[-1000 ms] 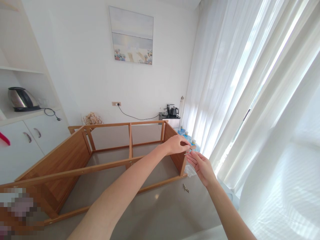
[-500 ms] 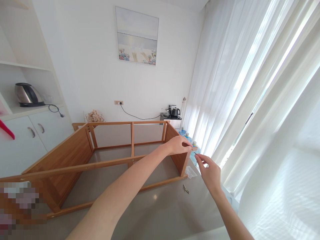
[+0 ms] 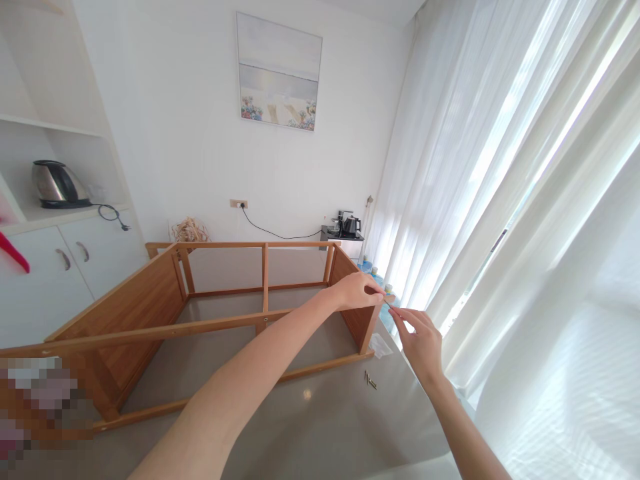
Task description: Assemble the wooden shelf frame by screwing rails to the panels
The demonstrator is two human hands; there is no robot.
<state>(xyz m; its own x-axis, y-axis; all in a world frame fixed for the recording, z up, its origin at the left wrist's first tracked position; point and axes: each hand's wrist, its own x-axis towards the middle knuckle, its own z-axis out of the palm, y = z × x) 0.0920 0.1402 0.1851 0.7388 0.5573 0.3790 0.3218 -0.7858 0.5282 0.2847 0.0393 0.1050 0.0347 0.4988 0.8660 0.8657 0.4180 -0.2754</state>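
A large wooden frame [image 3: 260,319] with slatted openings and solid end panels lies in front of me. My left hand [image 3: 356,291] reaches across it to the near right corner, its thumb and fingers pinched together there; what is between them is hidden. Just to the right, my right hand [image 3: 419,337] pinches a thin dark metal rod [image 3: 388,305], which points toward the left fingertips at the corner. The rod is too small to tell its exact kind. Below, several brass-coloured bolts [image 3: 371,380] lie loose on the grey surface.
A clear plastic bag [image 3: 381,345] lies beside the frame's right end. Large water bottles [image 3: 375,272] stand behind that corner by the white curtain [image 3: 450,200]. At the back is a small cabinet with a black kettle [image 3: 351,227]. A steel kettle [image 3: 59,185] sits on the left shelf.
My right fingertips have moved slightly closer to the left ones at the corner, with the rod between them. My left hand stays in place. The view has shifted a little.
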